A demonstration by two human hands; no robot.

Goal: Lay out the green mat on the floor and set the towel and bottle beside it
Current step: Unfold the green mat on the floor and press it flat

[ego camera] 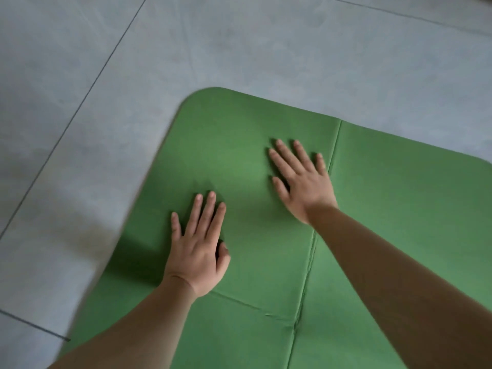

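Green foam mat with rounded corners (399, 209) spread flat on grey tiled floor (239, 49), fold creases showing. Left hand (198, 253) and right hand (302, 179) pressing palm-down on it, fingers straight, grasping nothing.

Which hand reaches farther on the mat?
The right hand, flat beside the long crease; the left hand lies nearer the person, by the left edge of the mat.

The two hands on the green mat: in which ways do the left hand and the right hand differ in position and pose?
The left hand lies nearer the camera, close to the green mat's left edge; the right hand lies farther away, beside a fold crease. The left hand's fingers lie mostly together; the right hand's fingers are spread. Both lie flat, palm down, on the green mat, holding nothing.
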